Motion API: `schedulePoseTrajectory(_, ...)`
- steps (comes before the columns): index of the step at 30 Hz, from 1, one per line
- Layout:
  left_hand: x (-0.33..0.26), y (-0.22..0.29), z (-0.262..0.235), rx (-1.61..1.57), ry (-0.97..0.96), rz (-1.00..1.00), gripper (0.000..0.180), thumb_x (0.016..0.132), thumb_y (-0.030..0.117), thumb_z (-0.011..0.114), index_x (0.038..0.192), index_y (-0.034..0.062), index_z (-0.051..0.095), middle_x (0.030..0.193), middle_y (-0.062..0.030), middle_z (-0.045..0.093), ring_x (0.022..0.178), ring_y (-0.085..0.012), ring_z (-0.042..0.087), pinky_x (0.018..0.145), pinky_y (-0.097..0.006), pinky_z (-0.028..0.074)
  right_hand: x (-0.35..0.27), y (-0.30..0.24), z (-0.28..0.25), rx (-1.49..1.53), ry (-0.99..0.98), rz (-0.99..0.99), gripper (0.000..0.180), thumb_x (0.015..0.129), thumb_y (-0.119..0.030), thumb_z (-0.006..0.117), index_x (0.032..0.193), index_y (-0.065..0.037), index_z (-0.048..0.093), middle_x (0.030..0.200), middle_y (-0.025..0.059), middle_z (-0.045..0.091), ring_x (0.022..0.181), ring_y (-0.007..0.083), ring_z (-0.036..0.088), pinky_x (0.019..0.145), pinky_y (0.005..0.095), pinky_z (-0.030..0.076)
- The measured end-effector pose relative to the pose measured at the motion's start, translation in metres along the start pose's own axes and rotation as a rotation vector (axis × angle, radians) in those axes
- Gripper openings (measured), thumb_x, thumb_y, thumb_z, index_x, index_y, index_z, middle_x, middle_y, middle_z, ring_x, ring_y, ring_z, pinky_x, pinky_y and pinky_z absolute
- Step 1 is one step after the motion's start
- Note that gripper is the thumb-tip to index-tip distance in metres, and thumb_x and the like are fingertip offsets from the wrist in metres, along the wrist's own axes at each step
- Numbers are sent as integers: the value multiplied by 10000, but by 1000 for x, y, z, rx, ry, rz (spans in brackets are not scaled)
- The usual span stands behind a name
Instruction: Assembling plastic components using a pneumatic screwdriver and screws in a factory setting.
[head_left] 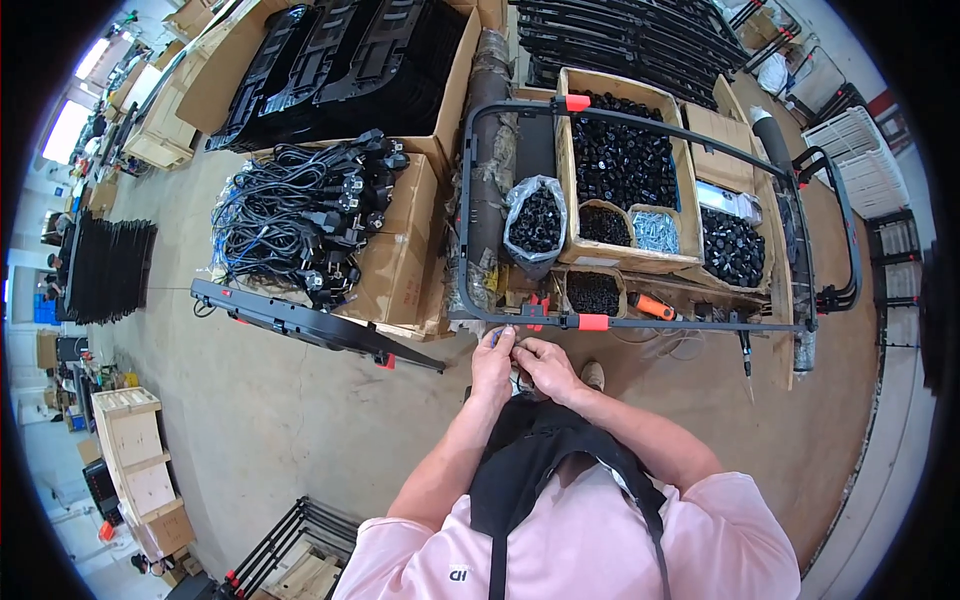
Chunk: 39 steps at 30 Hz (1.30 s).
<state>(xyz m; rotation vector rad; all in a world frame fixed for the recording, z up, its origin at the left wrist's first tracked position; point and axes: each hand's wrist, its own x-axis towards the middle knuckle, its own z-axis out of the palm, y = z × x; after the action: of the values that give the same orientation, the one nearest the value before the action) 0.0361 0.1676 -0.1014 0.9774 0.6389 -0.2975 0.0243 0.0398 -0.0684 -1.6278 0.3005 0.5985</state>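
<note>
My left hand (pixel 491 366) and my right hand (pixel 548 368) meet just in front of the near rail of a black tubular frame (pixel 660 323). Fingers of both are closed and pressed together around something small, which they hide. A bit of thin dark cord shows below them, too little to name. Red clips (pixel 593 322) sit on the frame's near rail, and a red bracket (pixel 536 312) is close to my fingertips. Left of my hands, a long black panel (pixel 300 318) with a red end piece slants beside a carton.
Inside the frame stand a wooden box (pixel 566 180) of black caps, a bag of black parts (pixel 535 218), a tray of screws (pixel 655 232) and an orange-handled tool (pixel 655 306). Power cables (pixel 310 200) lie heaped on a carton (pixel 400 270). A screwdriver (pixel 746 350) hangs at right.
</note>
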Motion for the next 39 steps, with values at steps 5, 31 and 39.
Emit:
schedulePoseTrajectory(5, 5, 3, -4, 158, -6, -18, 201, 1076, 231, 642, 1094, 46, 718, 899, 2, 687, 804, -88, 604, 728, -259, 486, 4, -3, 2, 33, 10, -2, 276, 1063, -260, 616, 1000, -20, 736, 700, 14, 628, 614, 94, 587, 554, 301, 444)
schedulePoseTrajectory(31, -32, -49, -72, 482, -191, 334, 311, 1121, 283, 532, 1026, 13, 655, 822, -118, 635, 776, -223, 611, 757, -372, 518, -14, -145, -46, -872, -116, 35, 442, 973, -457, 649, 1045, -51, 807, 914, 236, 760, 940, 405, 744, 884, 505, 566)
schedulePoseTrajectory(39, -49, -20, -48, 601, -199, 206, 367, 1134, 320, 517, 1005, 22, 687, 850, -9, 635, 761, -108, 565, 706, -289, 489, 106, -93, -62, -786, -335, 52, 596, 999, -570, 628, 1045, -3, 806, 971, 143, 777, 850, 246, 711, 789, 436, 562)
